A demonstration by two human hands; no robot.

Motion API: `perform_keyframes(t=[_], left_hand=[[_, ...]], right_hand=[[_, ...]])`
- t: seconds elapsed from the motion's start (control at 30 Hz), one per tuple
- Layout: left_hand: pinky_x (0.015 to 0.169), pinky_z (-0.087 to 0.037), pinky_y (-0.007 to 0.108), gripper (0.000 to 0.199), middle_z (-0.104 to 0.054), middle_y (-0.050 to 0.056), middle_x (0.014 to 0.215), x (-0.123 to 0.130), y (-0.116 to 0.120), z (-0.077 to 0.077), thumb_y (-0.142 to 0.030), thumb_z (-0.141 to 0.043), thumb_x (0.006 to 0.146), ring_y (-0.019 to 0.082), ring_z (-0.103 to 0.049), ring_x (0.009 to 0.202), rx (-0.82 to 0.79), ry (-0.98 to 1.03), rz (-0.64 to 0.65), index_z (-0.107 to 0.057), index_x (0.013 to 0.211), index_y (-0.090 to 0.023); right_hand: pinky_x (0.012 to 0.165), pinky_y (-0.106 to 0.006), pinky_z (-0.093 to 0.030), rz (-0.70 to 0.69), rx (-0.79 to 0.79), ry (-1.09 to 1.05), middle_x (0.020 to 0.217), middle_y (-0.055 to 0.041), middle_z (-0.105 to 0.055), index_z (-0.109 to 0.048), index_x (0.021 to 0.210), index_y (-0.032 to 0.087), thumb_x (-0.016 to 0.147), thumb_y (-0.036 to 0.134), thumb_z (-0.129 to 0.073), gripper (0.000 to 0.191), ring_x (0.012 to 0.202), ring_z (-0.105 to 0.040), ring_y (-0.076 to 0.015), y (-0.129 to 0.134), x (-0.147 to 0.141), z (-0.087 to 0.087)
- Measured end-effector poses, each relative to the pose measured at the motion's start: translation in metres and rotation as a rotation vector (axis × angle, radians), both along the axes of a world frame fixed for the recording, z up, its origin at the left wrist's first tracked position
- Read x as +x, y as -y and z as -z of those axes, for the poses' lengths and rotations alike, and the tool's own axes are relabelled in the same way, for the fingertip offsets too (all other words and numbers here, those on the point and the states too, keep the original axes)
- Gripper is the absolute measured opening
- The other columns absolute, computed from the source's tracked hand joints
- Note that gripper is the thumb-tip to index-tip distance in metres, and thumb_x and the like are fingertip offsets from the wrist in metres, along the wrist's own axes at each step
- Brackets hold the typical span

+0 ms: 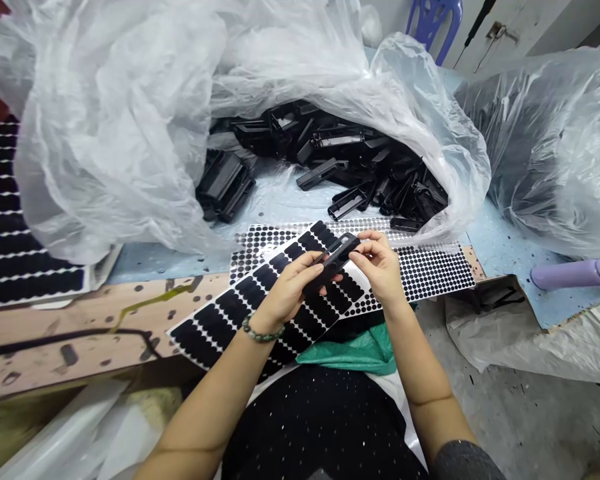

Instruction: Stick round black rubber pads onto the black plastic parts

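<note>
**Two hands over a blue workbench.** The left hand (290, 292) and the right hand (377, 267) together grasp one black plastic part (333, 263), pinched firmly between fingers and thumbs just above the sheets. Beneath the hands lie two backing sheets: one sheet of large black adhesive dots (265, 303), running diagonally from near left to far right, and one sheet of small black adhesive dots (420, 270), partly covered by it. A further stack of dot sheets (10, 227) lies at far left. Beyond the hands, a clear plastic bag (120, 133) lies open around a heap of black plastic parts (340, 160), too many and too overlapped to count. A second clear plastic bag (545, 153) lies at right on the blue workbench (505, 250), near one lilac bottle (575, 273). One beaded bracelet (263, 330) circles the left wrist, and one green cloth (350, 350) lies at near centre.
</note>
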State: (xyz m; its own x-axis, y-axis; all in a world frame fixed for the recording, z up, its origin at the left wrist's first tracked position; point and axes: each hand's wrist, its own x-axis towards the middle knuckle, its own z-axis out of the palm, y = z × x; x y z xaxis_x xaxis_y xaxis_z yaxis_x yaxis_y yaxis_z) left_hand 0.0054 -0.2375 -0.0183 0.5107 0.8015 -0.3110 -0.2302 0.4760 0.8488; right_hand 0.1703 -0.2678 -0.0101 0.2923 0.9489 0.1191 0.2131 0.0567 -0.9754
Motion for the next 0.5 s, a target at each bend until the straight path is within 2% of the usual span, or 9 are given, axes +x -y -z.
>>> perform_keyframes(t=[0.27,0.33,0.4,0.5], left_hand=[[0.047,-0.047,0.021,0.033,-0.065,0.004,0.089,0.005,0.009,-0.001,-0.038,-0.073,0.068,0.023,-0.071,0.078,0.092,-0.077,-0.018,-0.059,0.089,-0.016],[0.048,-0.048,0.021,0.033,-0.065,0.004,0.087,0.006,0.012,-0.002,-0.037,-0.073,0.068,0.023,-0.072,0.078,0.109,-0.085,-0.023,-0.058,0.089,-0.017],[0.048,-0.048,0.021,0.033,-0.065,0.004,0.088,0.006,0.014,-0.002,-0.037,-0.074,0.068,0.023,-0.072,0.078,0.098,-0.062,-0.018,-0.057,0.089,-0.017],[0.049,-0.048,0.022,0.035,-0.066,0.005,0.085,0.004,0.015,-0.003,-0.039,-0.073,0.069,0.024,-0.072,0.079,0.061,-0.013,-0.003,-0.057,0.092,-0.017]], right_hand=[[0.072,-0.034,-0.055,0.094,0.092,0.203,0.101,-0.0053,-0.058,-0.064,0.073,0.022,0.08,0.031,-0.066,0.011,0.084,-0.059,-0.0174,0.008,-0.006,-0.001],[0.077,-0.036,-0.056,0.151,0.144,0.269,0.106,-0.0061,-0.057,-0.066,0.08,0.022,0.081,0.032,-0.066,0.01,0.086,-0.059,-0.0177,0.011,-0.009,0.0],[0.087,-0.039,-0.054,0.2,0.179,0.283,0.119,-0.0075,-0.055,-0.067,0.097,0.025,0.081,0.036,-0.068,0.02,0.094,-0.059,-0.0192,0.013,-0.011,0.002],[0.091,-0.039,-0.053,0.161,0.131,0.105,0.13,-0.0077,-0.055,-0.056,0.127,0.03,0.081,0.044,-0.067,0.049,0.099,-0.061,-0.0193,0.014,-0.011,0.005]])
